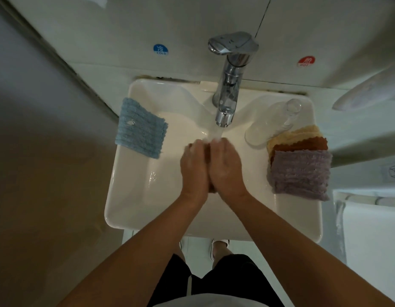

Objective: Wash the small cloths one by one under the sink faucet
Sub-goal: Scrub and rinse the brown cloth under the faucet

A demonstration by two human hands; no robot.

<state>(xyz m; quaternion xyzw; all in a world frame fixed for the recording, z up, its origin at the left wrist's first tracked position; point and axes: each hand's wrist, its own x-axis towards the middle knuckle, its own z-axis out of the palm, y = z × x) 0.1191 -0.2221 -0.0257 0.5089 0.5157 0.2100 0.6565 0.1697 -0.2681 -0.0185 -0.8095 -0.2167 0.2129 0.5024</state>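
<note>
Water runs from the chrome faucet (227,94) onto my fingertips over the white sink (130,196). My left hand (194,167) and my right hand (225,167) are pressed together around a small brown cloth (207,155), of which only a sliver shows between the palms. A blue cloth (140,130) lies on the sink's left rim. On the right rim lies a stack of cloths: purple (299,173) on top, rust brown (303,144) under it, pale yellow (303,132) at the back.
A clear glass (274,122) lies on its side on the right rim, behind the stack. COLD (160,50) and HOT (306,61) stickers mark the wall behind the faucet. A white towel (340,220) hangs at the right.
</note>
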